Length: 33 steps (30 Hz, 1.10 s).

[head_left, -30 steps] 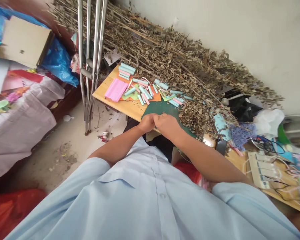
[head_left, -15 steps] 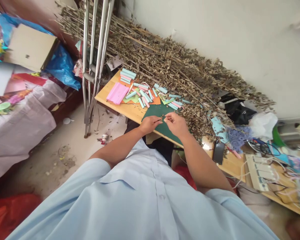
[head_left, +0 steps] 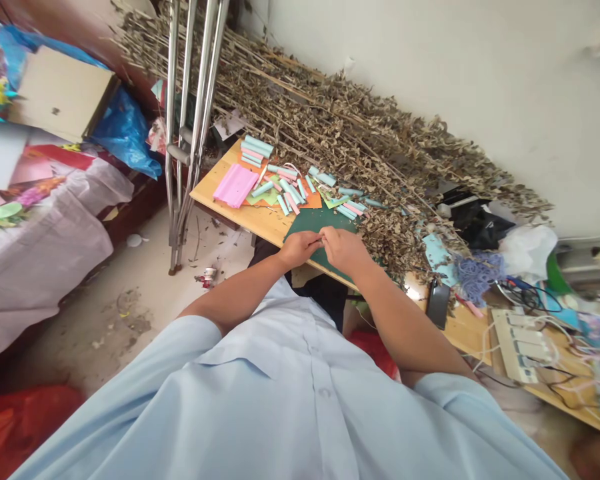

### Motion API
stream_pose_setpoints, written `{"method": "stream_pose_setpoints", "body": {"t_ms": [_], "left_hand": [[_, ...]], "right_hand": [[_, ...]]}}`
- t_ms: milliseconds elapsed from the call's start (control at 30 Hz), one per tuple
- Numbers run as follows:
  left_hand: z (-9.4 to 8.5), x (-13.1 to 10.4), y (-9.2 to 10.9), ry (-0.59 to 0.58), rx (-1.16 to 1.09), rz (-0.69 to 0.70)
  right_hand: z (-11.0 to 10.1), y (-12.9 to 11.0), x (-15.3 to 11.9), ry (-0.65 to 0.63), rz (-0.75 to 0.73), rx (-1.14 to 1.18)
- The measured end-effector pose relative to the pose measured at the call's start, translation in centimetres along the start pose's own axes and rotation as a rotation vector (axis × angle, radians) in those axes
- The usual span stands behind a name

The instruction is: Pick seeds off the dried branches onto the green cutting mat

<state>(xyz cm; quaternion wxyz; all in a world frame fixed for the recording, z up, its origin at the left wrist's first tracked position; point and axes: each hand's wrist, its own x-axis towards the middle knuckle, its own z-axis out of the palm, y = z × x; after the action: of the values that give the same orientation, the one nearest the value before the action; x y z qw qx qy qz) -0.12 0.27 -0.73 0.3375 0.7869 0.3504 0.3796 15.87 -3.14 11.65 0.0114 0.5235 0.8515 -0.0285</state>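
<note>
My left hand [head_left: 300, 248] and my right hand [head_left: 344, 249] meet over the front part of a green mat [head_left: 300, 222]. Both have their fingers pinched together, and what sits between the fingertips is too small to make out. Behind them, several blue and pink paper rolls [head_left: 291, 191] lie on orange and green sheets. A pink folded stack [head_left: 235, 186] is at the left end of the wooden table [head_left: 207, 189]. Dried leaves [head_left: 385, 233] are heaped just right of the mat.
Dried stalks [head_left: 330, 113] stretch along the wall behind the table. Metal crutches [head_left: 200, 113] stand at its left end. To the right are a phone [head_left: 437, 304], purple string [head_left: 477, 275] and a power strip [head_left: 520, 343] with cables.
My right hand has moved left, and its fingertips now meet those of my left hand. My left hand has barely moved.
</note>
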Motion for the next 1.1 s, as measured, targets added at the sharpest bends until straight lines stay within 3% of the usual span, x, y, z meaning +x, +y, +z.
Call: {"method": "stream_pose_setpoints", "body": {"t_ms": [300,533,767,967,1100], "left_hand": [[-0.1,0.1,0.4,0.005,-0.044,-0.003],[-0.2,0.2,0.6,-0.007,-0.022,-0.032],[-0.4,0.2,0.8,-0.005,-0.033,-0.018],[-0.4,0.2,0.7,-0.008,-0.032,-0.014],[0.0,0.1,0.3,0.020,-0.021,0.009]], "right_hand": [[-2.7,-2.0,2.1,-0.146,0.044,-0.107],[-3.3,-1.4,3.0,-0.200,0.122,-0.083],[-3.4,-0.6,4.2,-0.281,0.061,-0.120],[-3.3,-0.3,4.2,-0.278,0.024,-0.150],[-3.2,0.7,3.7,-0.167,0.085,0.019]]}}
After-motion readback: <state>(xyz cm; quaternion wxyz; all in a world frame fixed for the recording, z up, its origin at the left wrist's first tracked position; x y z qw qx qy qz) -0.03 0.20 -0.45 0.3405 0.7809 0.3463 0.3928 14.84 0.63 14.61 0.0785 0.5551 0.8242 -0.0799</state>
